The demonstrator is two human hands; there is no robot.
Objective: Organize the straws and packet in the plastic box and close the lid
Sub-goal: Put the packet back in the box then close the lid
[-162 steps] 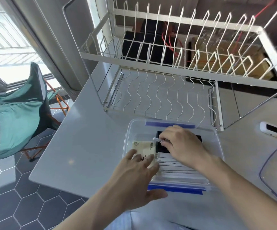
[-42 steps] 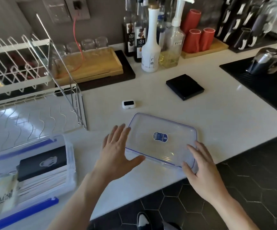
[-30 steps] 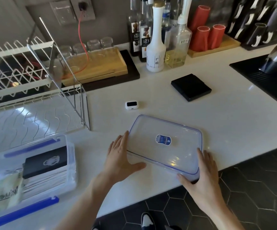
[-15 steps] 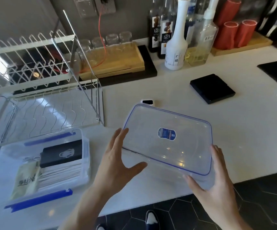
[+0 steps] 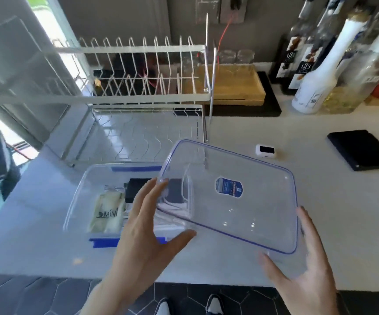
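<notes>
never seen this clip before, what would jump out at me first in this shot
The big clear lid with a blue sticker, held tilted in mid-air between the left hand and right hand, front and centre. Just left of it, partly under its edge, the open plastic box sits on the counter with a packet inside. Behind stands a white dish rack.

Item one: I see the clear blue-rimmed lid (image 5: 229, 194), tilted, overlapping my open plastic box (image 5: 79, 196). Inside lie a cream packet (image 5: 107, 212) and straws (image 5: 128, 211).
</notes>
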